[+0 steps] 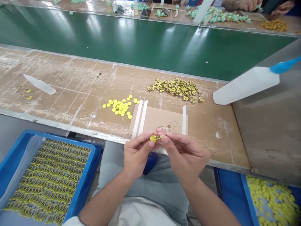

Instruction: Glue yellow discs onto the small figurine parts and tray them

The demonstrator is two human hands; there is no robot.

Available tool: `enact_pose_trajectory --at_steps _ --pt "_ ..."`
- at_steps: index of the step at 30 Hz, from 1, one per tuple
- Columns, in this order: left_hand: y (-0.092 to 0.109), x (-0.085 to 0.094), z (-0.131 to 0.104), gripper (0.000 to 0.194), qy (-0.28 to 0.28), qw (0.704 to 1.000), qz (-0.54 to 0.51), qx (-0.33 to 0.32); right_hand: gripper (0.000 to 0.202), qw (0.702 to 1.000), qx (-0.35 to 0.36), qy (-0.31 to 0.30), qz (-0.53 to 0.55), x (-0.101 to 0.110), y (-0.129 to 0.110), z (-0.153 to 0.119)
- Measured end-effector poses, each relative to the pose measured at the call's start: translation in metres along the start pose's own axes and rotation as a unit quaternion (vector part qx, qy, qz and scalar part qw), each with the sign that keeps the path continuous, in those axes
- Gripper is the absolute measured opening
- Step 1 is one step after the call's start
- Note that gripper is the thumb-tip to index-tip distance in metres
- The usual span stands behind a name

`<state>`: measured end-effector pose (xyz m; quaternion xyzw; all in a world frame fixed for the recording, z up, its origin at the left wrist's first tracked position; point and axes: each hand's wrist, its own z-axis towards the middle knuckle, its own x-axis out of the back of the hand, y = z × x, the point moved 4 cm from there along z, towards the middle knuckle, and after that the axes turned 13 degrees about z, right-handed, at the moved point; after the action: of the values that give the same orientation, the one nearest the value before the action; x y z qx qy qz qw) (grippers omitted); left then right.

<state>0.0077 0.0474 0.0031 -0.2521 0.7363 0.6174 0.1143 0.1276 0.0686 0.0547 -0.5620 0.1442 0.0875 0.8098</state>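
My left hand (136,154) pinches a small round yellow disc (153,138) between thumb and forefinger. From the other side, the fingertips of my right hand (187,154) close on a tiny yellow-and-dark piece (159,137) that meets the disc; whether the two are joined I cannot tell. Both hands are over the table's front edge, just in front of a cardboard sheet (160,117) with white tape strips. Loose yellow discs (121,106) lie left of the sheet. Behind it is a heap of small yellow-and-dark pieces (176,88).
A white bottle with a blue nozzle (246,84) leans at right. At lower left, a blue tray (90,153) holds rows of yellow-and-dark pieces. Yellow discs fill a bin (250,201) at lower right. Beyond the green belt (141,40), other people's hands (248,4) work among mint-coloured pieces.
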Motion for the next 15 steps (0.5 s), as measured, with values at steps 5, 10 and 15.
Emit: enact_pose_trajectory --at_steps 5,10,15 --pt "0.0013 0.0021 -0.0015 0.021 0.011 1.000 0.002 -0.005 0.013 1.000 0.005 -0.002 -0.002 -0.0036 0.0008 -0.0024" --pt "0.0024 0.0019 -0.0021 0.020 0.010 1.000 -0.005 -0.010 0.014 1.000 0.005 -0.002 -0.006 -0.0034 0.0019 -0.0038" --pt "0.0027 0.0017 -0.0024 0.019 0.011 1.000 0.000 -0.017 0.014 1.000 0.013 -0.001 -0.022 -0.0021 0.0035 -0.0042"
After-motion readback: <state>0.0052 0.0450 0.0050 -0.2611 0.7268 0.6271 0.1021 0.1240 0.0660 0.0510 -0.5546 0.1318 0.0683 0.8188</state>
